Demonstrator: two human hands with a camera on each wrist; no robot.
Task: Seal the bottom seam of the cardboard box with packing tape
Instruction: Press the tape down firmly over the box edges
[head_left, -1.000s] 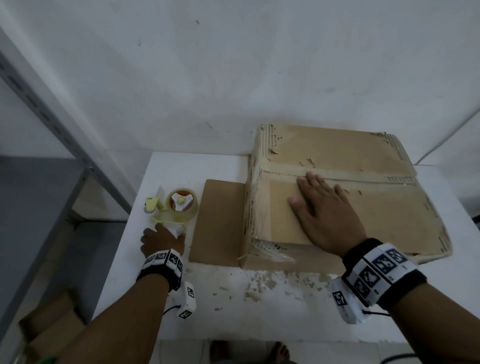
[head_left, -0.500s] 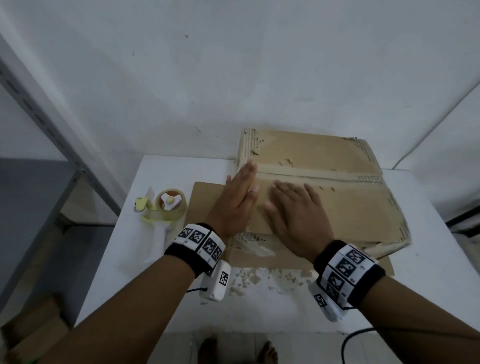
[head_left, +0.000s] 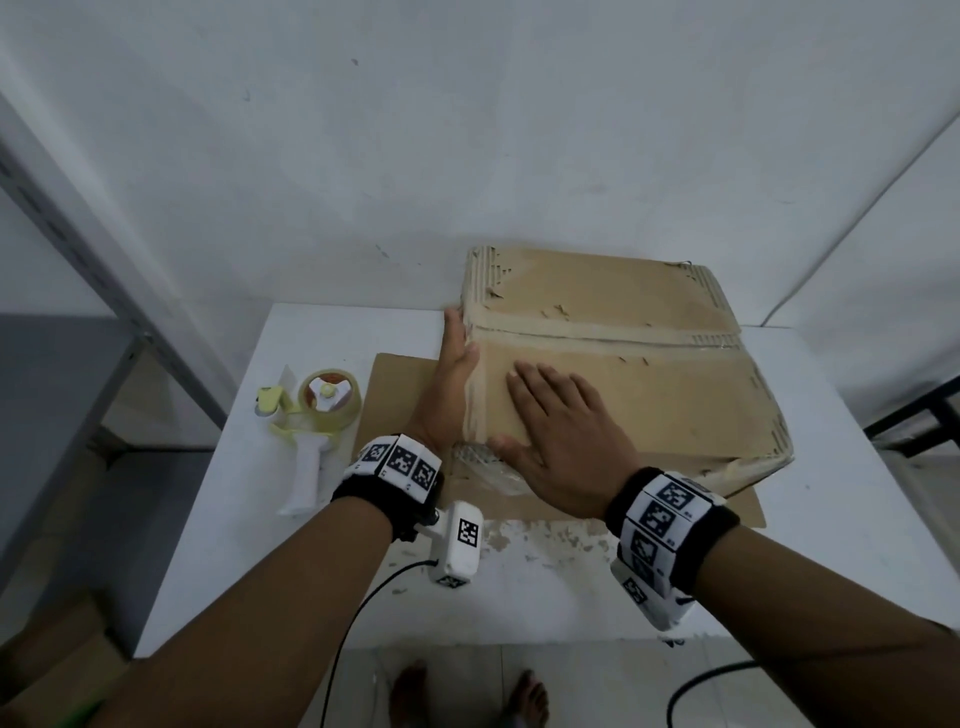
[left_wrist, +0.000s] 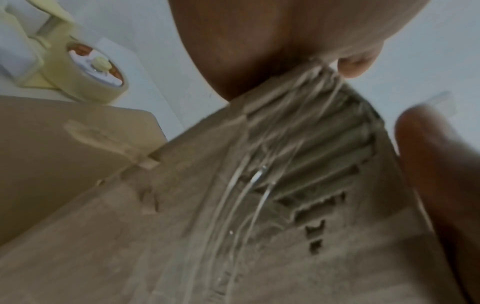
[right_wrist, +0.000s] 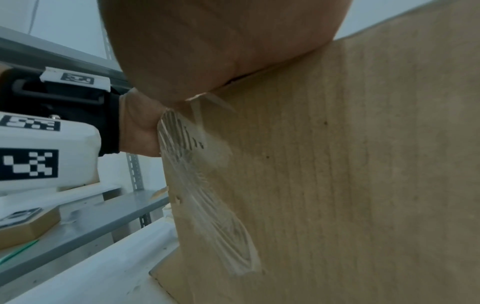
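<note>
A worn brown cardboard box (head_left: 649, 384) lies on the white table, its bottom seam (head_left: 597, 338) running left to right under a strip of tape. My left hand (head_left: 452, 364) presses flat with straight fingers against the box's left side, over the taped corner (left_wrist: 259, 185). Flat on the box's top, near its front left corner, lies my right hand (head_left: 561, 431) with fingers spread. The yellow tape dispenser (head_left: 317, 415) with its roll (left_wrist: 98, 67) rests on the table, left of the box, untouched.
A loose cardboard sheet (head_left: 400, 395) lies under the box and sticks out to the left. Cardboard scraps (head_left: 545, 535) litter the white table (head_left: 260, 545) in front. A grey metal shelf (right_wrist: 91, 218) stands to the left. The wall is close behind the box.
My left hand left the tape dispenser, crossed to the box and now presses its left side. The right hand slid toward the box's front left corner.
</note>
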